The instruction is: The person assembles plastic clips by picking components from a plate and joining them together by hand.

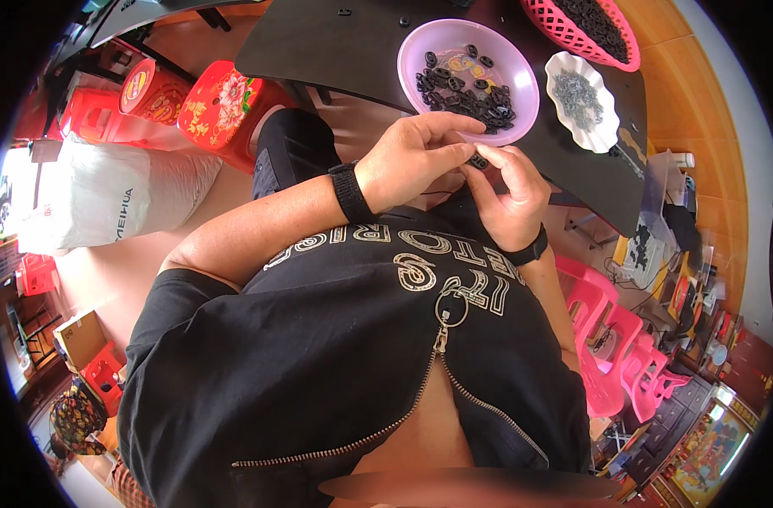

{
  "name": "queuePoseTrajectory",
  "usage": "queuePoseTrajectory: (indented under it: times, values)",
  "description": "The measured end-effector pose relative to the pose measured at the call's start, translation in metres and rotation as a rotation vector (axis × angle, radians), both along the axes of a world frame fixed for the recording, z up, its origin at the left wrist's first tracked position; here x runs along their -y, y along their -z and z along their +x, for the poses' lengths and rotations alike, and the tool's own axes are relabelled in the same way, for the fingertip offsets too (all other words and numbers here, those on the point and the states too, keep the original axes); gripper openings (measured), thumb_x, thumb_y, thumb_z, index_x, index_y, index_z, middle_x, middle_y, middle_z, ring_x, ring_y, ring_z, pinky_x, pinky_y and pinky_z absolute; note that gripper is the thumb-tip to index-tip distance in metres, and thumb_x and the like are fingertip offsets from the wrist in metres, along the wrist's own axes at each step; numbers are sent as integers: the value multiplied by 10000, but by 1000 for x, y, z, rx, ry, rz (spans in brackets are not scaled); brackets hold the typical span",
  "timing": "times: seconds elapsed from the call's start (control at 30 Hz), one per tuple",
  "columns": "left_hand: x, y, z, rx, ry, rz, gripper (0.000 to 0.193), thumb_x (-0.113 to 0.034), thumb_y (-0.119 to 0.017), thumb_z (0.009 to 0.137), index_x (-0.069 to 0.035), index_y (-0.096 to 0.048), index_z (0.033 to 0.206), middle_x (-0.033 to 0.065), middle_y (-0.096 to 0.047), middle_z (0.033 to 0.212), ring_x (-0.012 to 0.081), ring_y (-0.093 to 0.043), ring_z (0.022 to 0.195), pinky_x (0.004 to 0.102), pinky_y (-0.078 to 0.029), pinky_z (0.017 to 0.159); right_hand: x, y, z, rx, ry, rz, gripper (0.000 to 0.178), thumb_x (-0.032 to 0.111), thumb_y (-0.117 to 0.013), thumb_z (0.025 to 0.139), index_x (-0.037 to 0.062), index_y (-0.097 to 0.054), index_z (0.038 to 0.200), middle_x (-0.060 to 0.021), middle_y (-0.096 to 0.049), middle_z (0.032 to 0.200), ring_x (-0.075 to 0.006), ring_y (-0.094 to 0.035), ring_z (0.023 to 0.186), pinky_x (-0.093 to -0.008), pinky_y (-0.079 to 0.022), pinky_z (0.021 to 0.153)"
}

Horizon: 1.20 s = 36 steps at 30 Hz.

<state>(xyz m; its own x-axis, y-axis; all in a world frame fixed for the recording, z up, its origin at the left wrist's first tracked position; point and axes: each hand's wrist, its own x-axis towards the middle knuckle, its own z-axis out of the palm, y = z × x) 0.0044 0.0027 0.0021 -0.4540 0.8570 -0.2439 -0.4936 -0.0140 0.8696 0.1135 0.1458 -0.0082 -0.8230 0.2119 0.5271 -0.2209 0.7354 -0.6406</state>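
Note:
Between my two hands is a small dark oval part with little holes or studs on its face; its exact kind is too small to make out. The thumb and fingers of my right hand pinch it from the right. From the left, my left hand closes on its upper end with the thumb, index finger stretched along above. Just beyond my fingers stands a lilac round bowl, holding many small black parts and a few yellowish ring shapes, perhaps a print on its bottom.
A white scalloped dish of small clear pieces stands right of the bowl on the black table. Behind it is a pink basket full of black parts. Red stools and a white sack are left, pink chairs right.

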Motion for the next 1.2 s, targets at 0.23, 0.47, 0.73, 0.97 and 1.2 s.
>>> queuePoseTrajectory:
  times: [0.23, 0.47, 0.73, 0.97, 1.2]
  values:
    - [-2, 7, -3, -106, 13, 29, 343, -65, -559, 937, -26, -551, 1278, 24, -649, 916, 55, -608, 820, 209, -524, 774, 0, -2, -1, 32, -1, -2, 335, -23, -751, 725, 24, -636, 1036, -91, -651, 893, -149, -638, 622, -251, -505, 546]
    - [-1, 14, -7, -125, -21, 13, 336, -52, -564, 930, -28, -566, 1265, 25, -651, 911, 59, -614, 824, 217, -531, 770, 1, -5, -6, 79, -19, -27, 324, -32, -743, 729, 16, -638, 1032, -75, -619, 821, -139, -615, 610, -244, -492, 542]
    - [1, 23, -14, -82, -30, 21, 331, -38, -549, 930, -11, -563, 1260, 40, -653, 923, 74, -623, 822, 224, -535, 771, 2, 10, -11, 186, -59, -314, 303, -55, -715, 746, 5, -643, 1034, -57, -596, 786, -108, -581, 626, -223, -470, 558]
    - [3, 21, -15, -49, -54, 22, 303, -41, -560, 921, -14, -599, 1221, 33, -652, 937, 62, -601, 818, 219, -518, 782, 2, 11, -14, 188, -25, -304, 221, -16, -692, 798, -23, -653, 1015, -64, -633, 824, -105, -586, 650, -229, -479, 582]
    - [0, 26, -16, -106, -15, 19, 270, -36, -580, 906, 6, -632, 1167, 27, -658, 904, 67, -594, 815, 216, -507, 787, -4, 8, -8, 381, 23, -778, 124, 62, -621, 908, -13, -678, 988, -39, -664, 810, -72, -576, 660, -206, -465, 596]
